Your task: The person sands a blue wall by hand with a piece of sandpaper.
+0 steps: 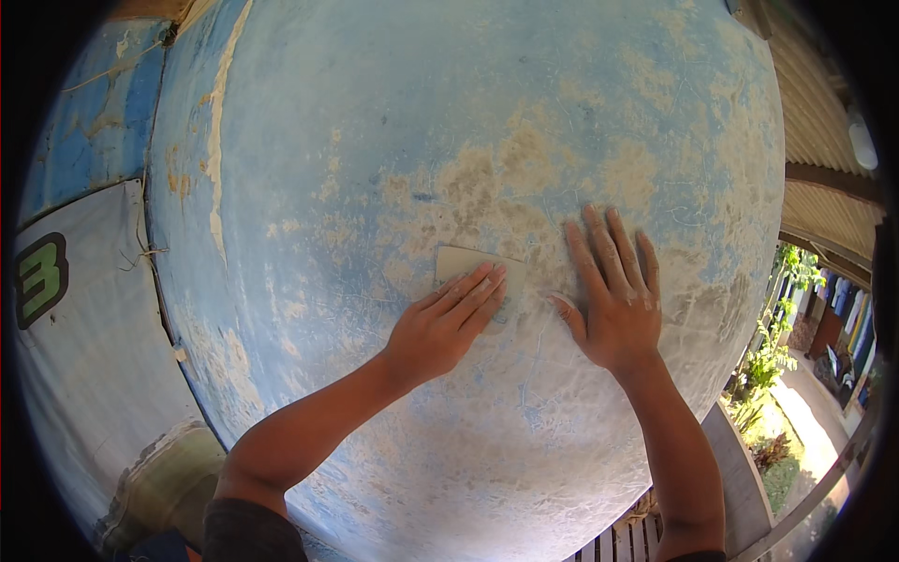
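A wall [449, 435] with worn blue paint fills the middle of the view, showing beige and grey patches and fine cracks. My left hand [449, 316] lies flat over a small beige sheet of sandpaper [460, 260] and presses it to the wall, fingers together. Faint print shows on the sheet's back, and the hand covers much of it. To the right, my right hand [614, 302] rests palm down on the bare wall with its fingers spread, holding nothing. Pale dust coats the fingertips of both hands.
A white banner [91, 337] with a green figure hangs at the left, beside the wall's corner. A strip of paint peels [218, 140] at upper left. On the right are a corrugated roof [818, 112], green plants [762, 365] and hanging clothes [846, 302]. Wooden slats [618, 541] show below.
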A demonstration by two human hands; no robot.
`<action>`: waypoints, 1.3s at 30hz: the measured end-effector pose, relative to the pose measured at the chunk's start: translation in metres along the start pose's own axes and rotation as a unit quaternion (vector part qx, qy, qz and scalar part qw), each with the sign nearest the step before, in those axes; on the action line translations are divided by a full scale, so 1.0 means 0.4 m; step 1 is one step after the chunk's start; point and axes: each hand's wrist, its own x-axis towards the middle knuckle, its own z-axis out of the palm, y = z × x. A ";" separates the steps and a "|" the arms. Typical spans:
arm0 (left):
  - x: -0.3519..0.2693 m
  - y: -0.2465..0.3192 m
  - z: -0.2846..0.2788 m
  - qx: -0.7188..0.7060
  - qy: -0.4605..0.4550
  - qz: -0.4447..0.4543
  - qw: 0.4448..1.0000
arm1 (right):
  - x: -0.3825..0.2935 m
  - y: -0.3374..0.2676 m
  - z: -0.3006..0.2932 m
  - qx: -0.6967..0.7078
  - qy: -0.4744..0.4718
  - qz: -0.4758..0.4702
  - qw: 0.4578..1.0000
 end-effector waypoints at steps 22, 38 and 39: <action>0.102 -0.057 -0.010 0.001 0.064 -0.049 0.997 | 0.045 0.019 -0.018 -0.021 -0.048 -0.045 0.998; -0.023 -0.004 0.013 -0.056 0.009 0.010 0.998 | 0.049 0.002 -0.026 -0.025 -0.040 -0.031 0.998; -0.011 -0.012 0.017 -0.062 0.013 0.018 0.998 | 0.045 0.007 -0.029 -0.017 -0.043 -0.029 0.999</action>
